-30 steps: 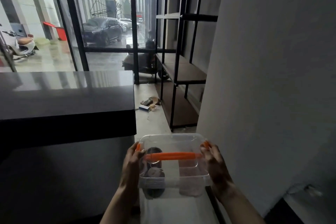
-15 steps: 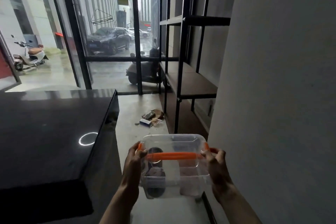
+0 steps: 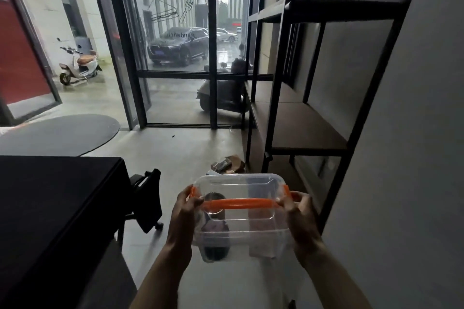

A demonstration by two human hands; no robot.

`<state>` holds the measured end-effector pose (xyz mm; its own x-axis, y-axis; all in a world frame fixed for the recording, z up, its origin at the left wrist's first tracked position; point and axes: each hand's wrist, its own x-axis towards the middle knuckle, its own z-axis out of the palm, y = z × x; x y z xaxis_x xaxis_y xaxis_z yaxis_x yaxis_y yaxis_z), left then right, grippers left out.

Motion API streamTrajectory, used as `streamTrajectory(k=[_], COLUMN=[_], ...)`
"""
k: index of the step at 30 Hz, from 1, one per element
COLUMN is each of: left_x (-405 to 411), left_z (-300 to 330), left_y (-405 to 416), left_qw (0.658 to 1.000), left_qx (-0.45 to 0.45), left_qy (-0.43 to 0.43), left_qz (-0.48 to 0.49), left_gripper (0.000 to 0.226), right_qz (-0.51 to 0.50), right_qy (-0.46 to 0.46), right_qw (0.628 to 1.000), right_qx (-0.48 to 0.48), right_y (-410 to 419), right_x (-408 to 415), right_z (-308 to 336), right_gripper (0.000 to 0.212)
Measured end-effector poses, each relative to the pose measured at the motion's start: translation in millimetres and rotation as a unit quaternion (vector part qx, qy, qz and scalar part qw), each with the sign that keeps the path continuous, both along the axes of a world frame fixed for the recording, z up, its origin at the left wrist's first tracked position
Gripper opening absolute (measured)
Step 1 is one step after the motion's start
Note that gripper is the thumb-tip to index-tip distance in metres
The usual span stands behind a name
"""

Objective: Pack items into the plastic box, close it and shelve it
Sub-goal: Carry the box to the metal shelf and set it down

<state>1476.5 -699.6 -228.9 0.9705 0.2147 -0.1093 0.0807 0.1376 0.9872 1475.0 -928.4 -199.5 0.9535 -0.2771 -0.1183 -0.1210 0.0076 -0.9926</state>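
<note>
Legible writing: partial lettering on the window glass over the parked car, reads roughly "ndwich", beside line drawings of a sandwich and a fork (image 3: 186, 10). No label readable on the box.

Count: one plastic box (image 3: 241, 218), clear, lid on, with one orange handle (image 3: 237, 204) across the lid. Dark items show through the wall at its 8 o'clock side, a pale one at 4 o'clock; number cannot be told. One black shelf unit (image 3: 308, 118) at 2 o'clock, shelves bare. One dark counter (image 3: 50, 208) at 9 o'clock. Two scooters and several cars outside.

Hands: two, both forearms extended forward at 6 o'clock. The left hand (image 3: 183, 213) clasps the box's left end, thumb over the lid edge. The right hand (image 3: 301, 218) clasps the right end likewise, fingers curled round the side. Box is held level in the air, above the floor (image 3: 180, 155), near the shelf unit.
</note>
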Motion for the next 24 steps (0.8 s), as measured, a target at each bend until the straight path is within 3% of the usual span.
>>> streamTrajectory(k=[3,9,14,18,21,24], left_x=[53.8,254.1,381.5,471.2,536.0,604.2], left_z=[-4.6,-9.9,3.1,4.4,-0.5,-3.1], left_y=[3.6,30.3,50.3,65.7,76.3,84.5], left_qw=[1.0,0.998,0.997,0.998,0.998,0.997], left_qx=[-0.019,-0.044,-0.041,-0.022,-0.022,-0.018], left_qy=[0.002,-0.013,0.002,0.004,0.008,0.009], left_qz=[0.013,0.044,0.058,0.05,0.063,0.073], left_gripper=[0.063,0.044,0.044,0.044,0.056,0.043], right_qz=[0.019,0.042,0.053,0.051,0.043,0.072], right_qy=[0.011,-0.009,0.0,0.006,0.005,0.008], right_qw=[1.0,0.999,0.998,0.998,0.997,0.997], right_qx=[-0.006,-0.027,-0.025,-0.039,-0.07,-0.008], right_y=[5.2,35.8,57.3,71.8,79.5,92.1], right_x=[58.9,254.6,382.2,477.3,551.1,620.6], right_z=[-1.7,9.5,15.7,9.2,1.0,2.0], right_gripper=[0.04,0.047,0.052,0.048,0.049,0.036])
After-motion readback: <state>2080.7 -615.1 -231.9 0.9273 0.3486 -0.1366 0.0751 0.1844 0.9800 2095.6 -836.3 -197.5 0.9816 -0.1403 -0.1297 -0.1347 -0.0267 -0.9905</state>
